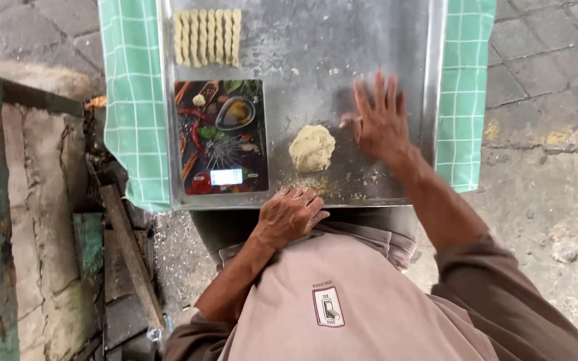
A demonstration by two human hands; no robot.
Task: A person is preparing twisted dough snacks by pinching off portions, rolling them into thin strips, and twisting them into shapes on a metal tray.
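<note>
Your right hand [381, 124] lies flat with fingers spread wide on the floured metal tray [342, 40], holding nothing, just beside a rough lump of dough [312, 148]. Your left hand [290, 215] curls loosely, fingers bent, over the tray's near edge, gripping no object. Left of the dough sits a kitchen scale [221, 137] printed with spices; beyond it, a row of twisted dough sticks [208, 37]. A green checked cloth [134, 100] lies beneath the tray.
</note>
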